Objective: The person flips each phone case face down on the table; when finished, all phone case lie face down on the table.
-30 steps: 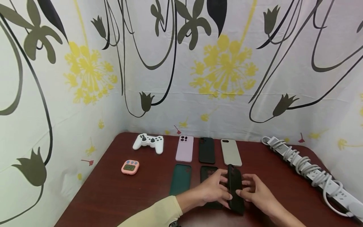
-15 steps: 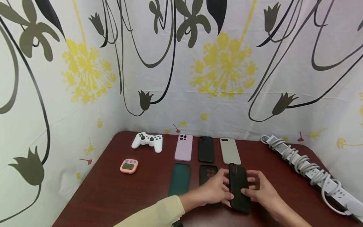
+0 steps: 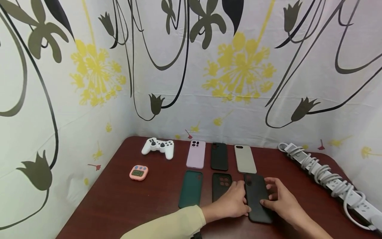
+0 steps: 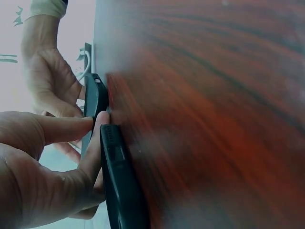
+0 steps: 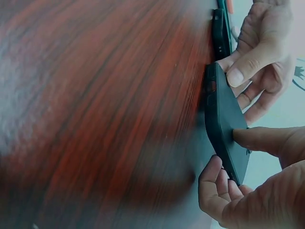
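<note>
Both hands are on the black phone case at the near right of the counter. A second ago that case was tipped up on its long edge between the hands; half a second ago it was leaning over; now it lies nearly flat on the wood, closing out the front row. In the right wrist view its near edge looks a touch raised off the surface, can't tell for sure.

Left hand: fingers fairly straight, thumb and fingertips pressing the case's left edge, so a relaxed grip, not wrapped around it. The left wrist view shows the thumb laid flat against the rim. It also partly covers the other black case just to the left.

Right hand: thumb on top of the case, fingers curled around its right edge, a proper pinch. The right wrist view shows that best, with curled fingers under the rim.

The rest hasn't moved since the earlier frames: dark green case at the left of the front row, then pink case, black case and beige case in the back row. White game controller in the far corner, pink timer well apart to the left, power strip with its coiled cable along the right wall.
</note>
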`<move>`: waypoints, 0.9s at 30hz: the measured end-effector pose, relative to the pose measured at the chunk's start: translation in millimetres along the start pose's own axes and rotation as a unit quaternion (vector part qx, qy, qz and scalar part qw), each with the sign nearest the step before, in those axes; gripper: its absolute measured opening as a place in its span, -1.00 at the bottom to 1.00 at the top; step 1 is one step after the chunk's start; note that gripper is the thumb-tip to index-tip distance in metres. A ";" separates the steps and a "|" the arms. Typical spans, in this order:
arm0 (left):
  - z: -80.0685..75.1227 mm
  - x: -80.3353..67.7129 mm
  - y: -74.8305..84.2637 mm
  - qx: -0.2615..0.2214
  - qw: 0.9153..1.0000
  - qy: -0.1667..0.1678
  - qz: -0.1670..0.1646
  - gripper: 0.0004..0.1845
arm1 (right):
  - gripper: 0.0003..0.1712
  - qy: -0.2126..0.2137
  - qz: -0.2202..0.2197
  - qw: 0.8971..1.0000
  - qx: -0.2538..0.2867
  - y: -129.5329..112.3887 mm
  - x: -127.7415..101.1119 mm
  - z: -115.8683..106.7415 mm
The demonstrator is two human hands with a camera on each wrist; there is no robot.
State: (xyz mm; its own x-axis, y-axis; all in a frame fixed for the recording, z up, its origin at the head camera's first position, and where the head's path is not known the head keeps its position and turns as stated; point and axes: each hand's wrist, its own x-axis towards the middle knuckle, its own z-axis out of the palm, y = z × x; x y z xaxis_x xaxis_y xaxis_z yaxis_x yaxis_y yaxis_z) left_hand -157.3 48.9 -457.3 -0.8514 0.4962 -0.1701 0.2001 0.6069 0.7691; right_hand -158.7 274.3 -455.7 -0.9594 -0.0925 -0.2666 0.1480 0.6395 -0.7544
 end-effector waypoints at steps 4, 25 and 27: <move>2.6 1.1 1.8 0.038 0.999 0.012 -0.003 -0.16 | 0.05 0.007 -0.010 0.999 -0.035 1.4 2.1 0.2; 3.4 3.6 3.4 0.061 0.998 -0.012 -0.007 -0.07 | 0.04 -0.014 -0.026 0.989 -0.142 -0.9 7.7 4.0; 2.3 2.9 4.4 0.071 0.997 -0.010 -0.004 -0.05 | 0.03 -0.014 -0.032 0.987 -0.154 -1.5 8.1 4.4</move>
State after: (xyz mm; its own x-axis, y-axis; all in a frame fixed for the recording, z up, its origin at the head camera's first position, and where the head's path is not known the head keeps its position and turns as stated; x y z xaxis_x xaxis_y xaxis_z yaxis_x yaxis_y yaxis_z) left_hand -157.8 54.4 -455.8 -0.8435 0.5026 -0.1898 0.2606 0.6918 0.6735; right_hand -165.6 269.2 -459.3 -0.9565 -0.1585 -0.2450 0.0037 0.8330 -0.5532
